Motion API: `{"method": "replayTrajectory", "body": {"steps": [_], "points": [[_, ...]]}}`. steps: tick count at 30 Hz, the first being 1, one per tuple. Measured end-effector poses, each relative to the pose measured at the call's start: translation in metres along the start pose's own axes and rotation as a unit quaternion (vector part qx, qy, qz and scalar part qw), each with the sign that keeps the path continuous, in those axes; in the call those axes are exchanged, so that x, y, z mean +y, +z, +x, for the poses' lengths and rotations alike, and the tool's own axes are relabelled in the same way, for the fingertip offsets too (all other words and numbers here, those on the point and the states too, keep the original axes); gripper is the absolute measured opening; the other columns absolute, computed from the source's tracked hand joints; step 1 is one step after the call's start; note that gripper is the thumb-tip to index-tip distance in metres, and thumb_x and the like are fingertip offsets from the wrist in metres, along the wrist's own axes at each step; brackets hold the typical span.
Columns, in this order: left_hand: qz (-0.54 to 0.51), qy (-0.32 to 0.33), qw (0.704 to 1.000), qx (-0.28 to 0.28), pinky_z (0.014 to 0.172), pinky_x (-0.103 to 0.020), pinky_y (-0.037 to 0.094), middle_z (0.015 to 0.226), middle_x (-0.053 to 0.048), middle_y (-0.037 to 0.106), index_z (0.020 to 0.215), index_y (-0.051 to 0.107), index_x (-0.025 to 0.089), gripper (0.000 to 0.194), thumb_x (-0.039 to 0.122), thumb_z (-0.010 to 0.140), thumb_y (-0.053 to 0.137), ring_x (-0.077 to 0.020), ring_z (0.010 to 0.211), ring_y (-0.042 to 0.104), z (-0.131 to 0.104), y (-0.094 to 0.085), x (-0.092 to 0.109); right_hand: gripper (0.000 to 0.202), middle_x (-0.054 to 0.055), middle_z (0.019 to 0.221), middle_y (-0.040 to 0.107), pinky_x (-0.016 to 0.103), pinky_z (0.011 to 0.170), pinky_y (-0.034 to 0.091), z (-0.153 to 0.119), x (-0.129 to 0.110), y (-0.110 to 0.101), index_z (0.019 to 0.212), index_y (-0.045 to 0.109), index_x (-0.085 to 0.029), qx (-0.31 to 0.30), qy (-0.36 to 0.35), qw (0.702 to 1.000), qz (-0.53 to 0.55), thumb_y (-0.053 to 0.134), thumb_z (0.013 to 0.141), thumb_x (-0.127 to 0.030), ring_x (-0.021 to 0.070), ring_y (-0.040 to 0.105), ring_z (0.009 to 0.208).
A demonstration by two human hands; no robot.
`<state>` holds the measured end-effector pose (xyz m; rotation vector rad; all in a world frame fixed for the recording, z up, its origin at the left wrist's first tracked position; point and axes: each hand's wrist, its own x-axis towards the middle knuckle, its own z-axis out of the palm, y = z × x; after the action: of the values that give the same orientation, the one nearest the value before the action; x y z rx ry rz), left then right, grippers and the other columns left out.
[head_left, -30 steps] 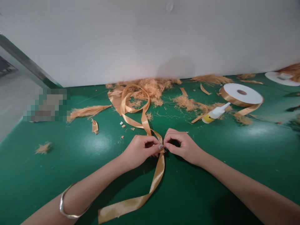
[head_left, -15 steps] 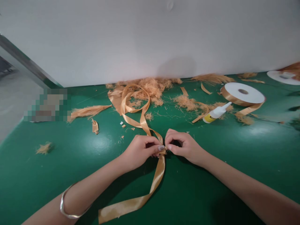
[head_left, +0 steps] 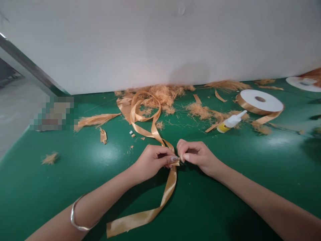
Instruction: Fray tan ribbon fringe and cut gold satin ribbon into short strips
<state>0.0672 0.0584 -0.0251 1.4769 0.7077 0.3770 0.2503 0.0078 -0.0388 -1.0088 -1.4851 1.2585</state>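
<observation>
A long gold satin ribbon [head_left: 168, 190] runs from a loose coil near the wall down to a cut end at the lower left. My left hand [head_left: 154, 162] pinches it between thumb and fingers, and a short folded end pokes out past the thumb. Just right of that end, my right hand [head_left: 194, 155] is closed in a pinch with the fingertips together. Whatever thin bit sits in those fingertips is too small to make out. A small gap shows between the two hands.
A ribbon roll [head_left: 263, 100] lies at the right, with a white glue bottle [head_left: 230, 122] tipped beside it. Frayed fibres [head_left: 163, 95] pile against the white wall. A fibre bundle [head_left: 97, 120], ribbon scraps and a blurred-out object lie left on the green table [head_left: 75, 180].
My right hand has drawn slightly right, away from the ribbon end, which shows a little more. My left hand keeps its pinch. The whole view has shifted slightly.
</observation>
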Motion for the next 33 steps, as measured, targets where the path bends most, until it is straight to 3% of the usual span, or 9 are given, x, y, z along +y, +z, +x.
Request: {"method": "replayTrajectory", "body": {"steps": [3, 7, 10, 15, 21, 33], "points": [[-0.004, -0.011, 1.000, 0.006, 0.058, -0.022, 0.045, 0.062, -0.001, 0.060, 0.071, 0.068, 0.013, 0.015, 0.025, 0.077, 0.062, -0.0088, 0.058, 0.053, 0.001, 0.000, 0.002, 0.017, 0.000, 0.063, 0.049, 0.031, 0.063, 0.035, 0.000, 0.003, -0.002, 0.062, 0.057, -0.020, -0.004, 0.008, 0.997, 0.070, 0.055, 0.077, -0.029, 0.0150, 0.046, 0.066], [-0.037, -0.030, 0.999, 0.014, 0.058, -0.021, 0.044, 0.059, 0.001, 0.058, 0.068, 0.066, 0.013, 0.013, 0.023, 0.076, 0.062, -0.0075, 0.056, 0.053, 0.001, 0.000, 0.005, 0.017, -0.001, 0.062, 0.049, 0.028, 0.061, 0.033, 0.001, 0.007, -0.007, 0.061, 0.054, -0.019, 0.004, 0.023, 0.996, 0.083, 0.054, 0.078, -0.024, 0.0129, 0.044, 0.062], [-0.043, -0.034, 0.998, 0.016, 0.057, -0.021, 0.044, 0.058, 0.001, 0.058, 0.068, 0.065, 0.013, 0.015, 0.024, 0.076, 0.062, -0.0075, 0.055, 0.053, 0.001, 0.000, 0.005, 0.022, -0.002, 0.062, 0.050, 0.027, 0.059, 0.031, 0.001, 0.007, -0.008, 0.060, 0.049, -0.018, 0.014, 0.024, 0.998, 0.062, 0.052, 0.080, -0.026, 0.0116, 0.043, 0.059], [-0.023, -0.027, 0.999, 0.007, 0.058, -0.021, 0.043, 0.059, 0.002, 0.057, 0.068, 0.065, 0.013, 0.017, 0.028, 0.076, 0.063, -0.0076, 0.056, 0.052, 0.000, -0.001, 0.005, 0.014, 0.000, 0.068, 0.052, 0.026, 0.059, 0.034, 0.000, -0.002, -0.004, 0.073, 0.055, -0.018, -0.042, 0.071, 0.996, -0.021, 0.052, 0.081, -0.028, 0.0122, 0.046, 0.064], [-0.017, -0.030, 0.999, 0.000, 0.057, -0.021, 0.042, 0.058, 0.002, 0.056, 0.069, 0.065, 0.012, 0.018, 0.029, 0.076, 0.062, -0.0074, 0.056, 0.051, -0.001, 0.000, 0.004, 0.013, -0.001, 0.064, 0.051, 0.025, 0.056, 0.033, -0.001, -0.004, -0.002, 0.069, 0.055, -0.018, -0.058, 0.075, 0.994, -0.051, 0.051, 0.080, -0.024, 0.0113, 0.043, 0.059], [-0.029, -0.035, 0.999, -0.005, 0.058, -0.020, 0.042, 0.060, 0.002, 0.057, 0.071, 0.064, 0.011, 0.015, 0.026, 0.076, 0.062, -0.0066, 0.057, 0.052, 0.000, 0.001, 0.005, 0.013, -0.001, 0.064, 0.050, 0.024, 0.057, 0.033, -0.001, -0.002, -0.003, 0.066, 0.056, -0.018, -0.047, 0.080, 0.995, -0.025, 0.052, 0.077, -0.023, 0.0108, 0.043, 0.061]]}}
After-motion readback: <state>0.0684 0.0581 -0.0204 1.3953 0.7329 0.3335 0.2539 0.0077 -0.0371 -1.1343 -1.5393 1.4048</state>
